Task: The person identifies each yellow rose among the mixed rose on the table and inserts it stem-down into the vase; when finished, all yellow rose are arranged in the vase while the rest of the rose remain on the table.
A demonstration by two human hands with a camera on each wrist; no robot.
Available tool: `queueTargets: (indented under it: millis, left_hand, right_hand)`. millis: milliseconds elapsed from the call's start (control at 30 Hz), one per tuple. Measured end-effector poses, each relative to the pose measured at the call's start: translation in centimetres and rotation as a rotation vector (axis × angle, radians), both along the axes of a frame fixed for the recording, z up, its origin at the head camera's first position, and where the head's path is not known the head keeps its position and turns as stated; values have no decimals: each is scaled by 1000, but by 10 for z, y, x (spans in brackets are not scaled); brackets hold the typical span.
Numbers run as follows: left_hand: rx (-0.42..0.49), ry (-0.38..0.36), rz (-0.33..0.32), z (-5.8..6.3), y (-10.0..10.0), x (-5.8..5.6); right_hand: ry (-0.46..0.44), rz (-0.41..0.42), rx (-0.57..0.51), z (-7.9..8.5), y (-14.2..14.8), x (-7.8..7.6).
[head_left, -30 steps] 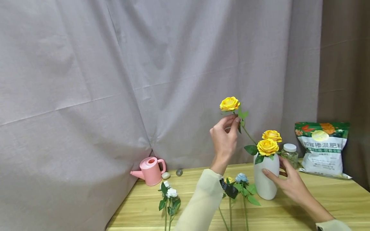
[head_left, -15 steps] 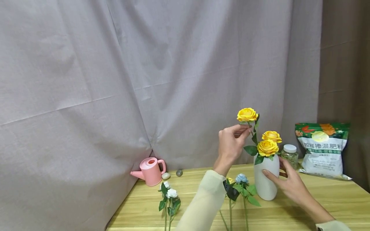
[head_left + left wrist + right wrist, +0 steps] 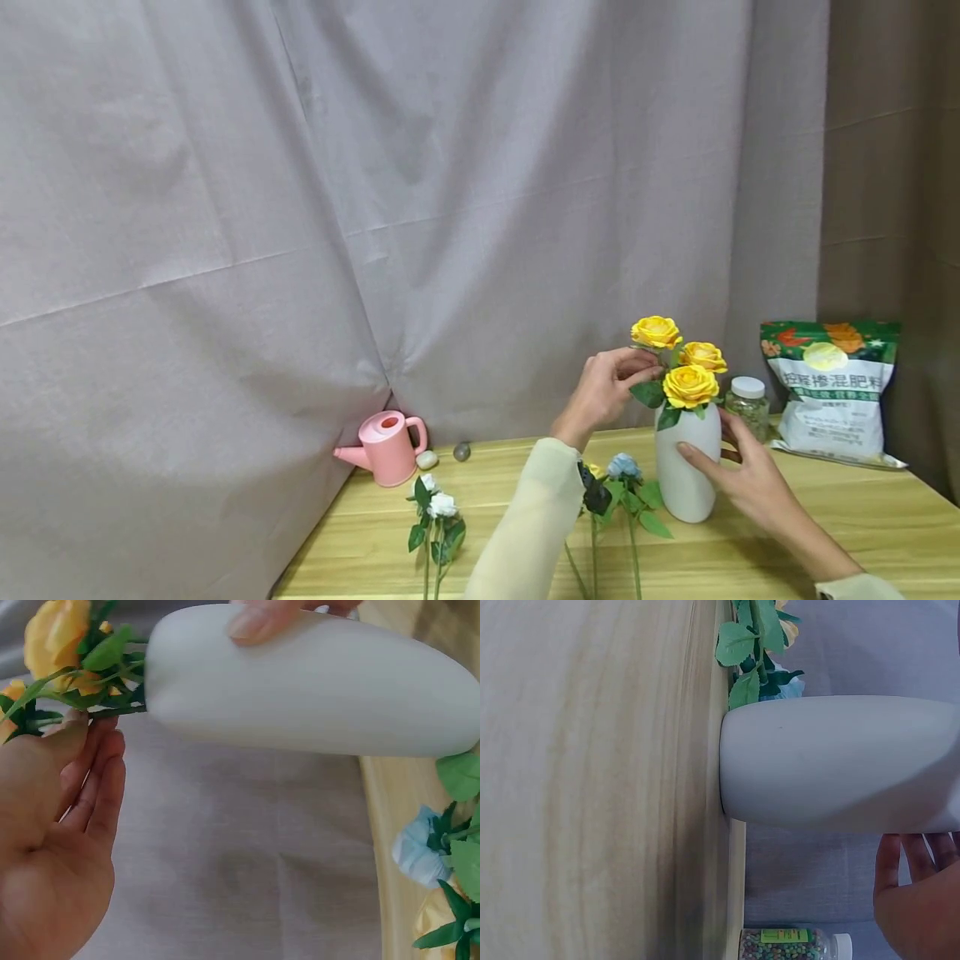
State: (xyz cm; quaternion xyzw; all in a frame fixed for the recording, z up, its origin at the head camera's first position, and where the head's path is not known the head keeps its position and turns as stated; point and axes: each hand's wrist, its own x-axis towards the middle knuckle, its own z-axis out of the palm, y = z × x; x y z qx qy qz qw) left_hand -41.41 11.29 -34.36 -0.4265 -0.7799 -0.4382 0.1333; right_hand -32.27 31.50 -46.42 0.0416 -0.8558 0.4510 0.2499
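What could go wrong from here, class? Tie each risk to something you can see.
The upright white vase might tip if the right hand gripping it let go. The left hand, pinching the uppermost yellow rose by its stem, could knock the two neighbouring blooms.

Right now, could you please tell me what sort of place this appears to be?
Probably a staged flower-arranging corner: draped grey cloth hangs behind a pale wood-grain table, which bears a smooth white ceramic-looking vase with yellow roses and a rounded pink watering can.
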Motion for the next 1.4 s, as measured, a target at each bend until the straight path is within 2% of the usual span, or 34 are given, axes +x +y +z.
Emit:
queueTargets:
  millis: [133, 300, 500, 600, 767, 867, 933, 1133, 1233, 1400]
  left_hand:
    - [-49, 50, -53, -5, 5, -2]
    - [-66, 70, -49, -13, 4, -3]
    - [-37, -41, -2, -26, 0, -5]
    - [-29, -82, 0, -29, -1, -6]
    - [25, -100, -6, -31, 2, -7]
    - [62, -77, 1, -31, 5, -6]
    - [63, -51, 20, -31, 6, -6]
    - [53, -44, 46, -36, 7, -5]
    - [57, -55, 57, -39, 7, -4]
    - [90, -161, 22, -47, 2, 0]
  right_hand:
    - [5, -5, -6, -1, 0, 0]
    - [16, -9, -1, -2, -1, 0]
    - [6, -10, 3, -2, -1, 0]
    - [7, -10, 5, -2, -1, -1]
    - [17, -15, 5, -4, 0, -1]
    - [23, -17, 6, -5, 0, -2]
    - [25, -17, 6, -4, 0, -2]
    - [36, -14, 5, -5, -1, -3]
    - [45, -13, 4, -5, -1, -2]
    - [34, -10, 4, -5, -1, -2]
